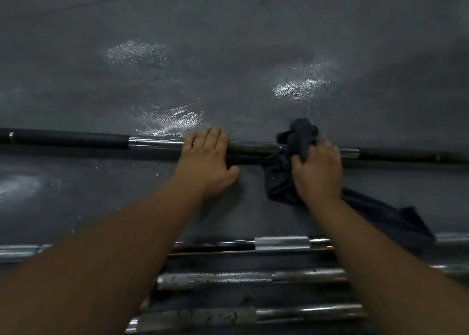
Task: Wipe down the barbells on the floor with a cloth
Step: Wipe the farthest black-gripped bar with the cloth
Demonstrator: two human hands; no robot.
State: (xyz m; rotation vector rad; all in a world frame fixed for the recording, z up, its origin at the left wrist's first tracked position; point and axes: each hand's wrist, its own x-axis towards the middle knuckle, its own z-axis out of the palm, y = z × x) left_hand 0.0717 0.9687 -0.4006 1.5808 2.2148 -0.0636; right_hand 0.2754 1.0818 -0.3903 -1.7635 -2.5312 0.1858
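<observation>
Bar in hand: barbell (152,143) lies crosswise on the floor (228,42), farthest from the person, well apart from the rest.
Left hand (206,162): palm down on the shaft, fingers (210,137) together and laid over the top, thumb on the near side. Fingertips are hidden behind the bar, so they may curl slightly.
Right hand (318,174): fingers clamped on the cloth (297,136).
Cloth: dark, bunched over the shaft just right of the left hand, with a loose tail trailing on the floor toward the near right.
Step, as judged: rubbing the middle shaft.
Doing it well: press down with the left hand so the bar cannot roll. Wrap the cloth fully round the shaft and draw it lengthwise toward the sleeve. Roll the bar to reach the underside, and gather in the tail.
Other barbells (281,243): several lie side by side near the person, some dull and blotched.
Floor: shiny patches (172,120), glare or damp.
Writing: none legible, no brands or labels seen.
</observation>
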